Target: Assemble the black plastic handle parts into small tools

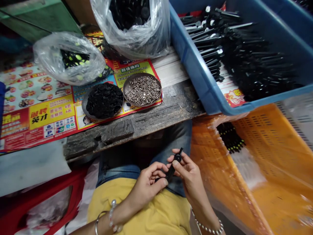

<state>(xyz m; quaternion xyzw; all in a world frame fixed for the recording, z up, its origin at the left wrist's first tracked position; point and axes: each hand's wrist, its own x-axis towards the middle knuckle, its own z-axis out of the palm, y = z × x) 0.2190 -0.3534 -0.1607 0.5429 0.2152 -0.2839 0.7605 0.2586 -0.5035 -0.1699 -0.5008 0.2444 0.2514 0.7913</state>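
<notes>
Over my lap, a slim black plastic part (170, 172) with a round disc near its upper end is held between both hands. My left hand (152, 179) has its fingers closed around the lower end. Near the disc, my right hand (186, 168) pinches the part with thumb and fingers. On the bench ahead lie a dish of black discs (104, 100) and a dish of small metal pins (142, 89). The far tip of the part points up and to the right.
A plastic bag of black pieces with yellow-green dots (70, 60) and a larger bag of black parts (132, 36) stand behind the dishes. At right, a blue bin (202, 81) holds many long black parts. Below it is an orange crate (276, 156) with finished-looking black pieces inside.
</notes>
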